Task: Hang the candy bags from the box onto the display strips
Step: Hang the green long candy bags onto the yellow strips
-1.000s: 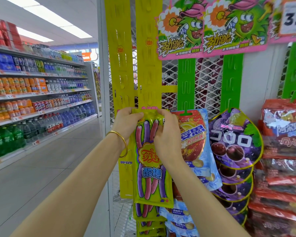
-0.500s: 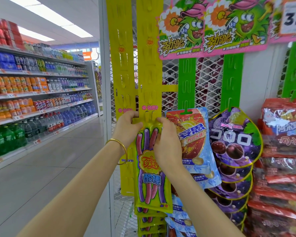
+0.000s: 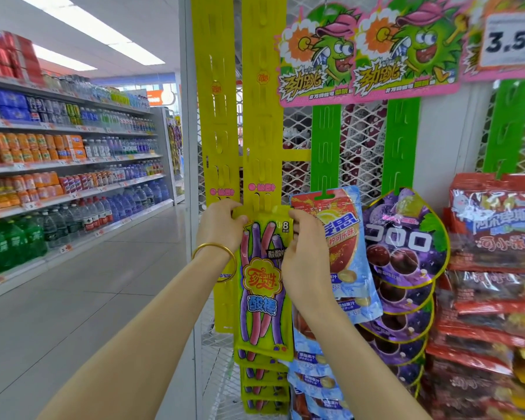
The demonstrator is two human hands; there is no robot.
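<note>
Pinching the top corners of a yellow candy bag (image 3: 262,286), the left hand (image 3: 222,225) and right hand (image 3: 305,247) hold it against a hook of the yellow display strip (image 3: 262,116); more bags already hang below, the box is not visible, upper hooks seem free

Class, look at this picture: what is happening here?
A person is stocking a shop display. Both hands, left hand and right hand, pinch the top corners of a yellow-green sour-stick candy bag, holding it against the yellow plastic display strip. More of the same bags hang below.
</note>
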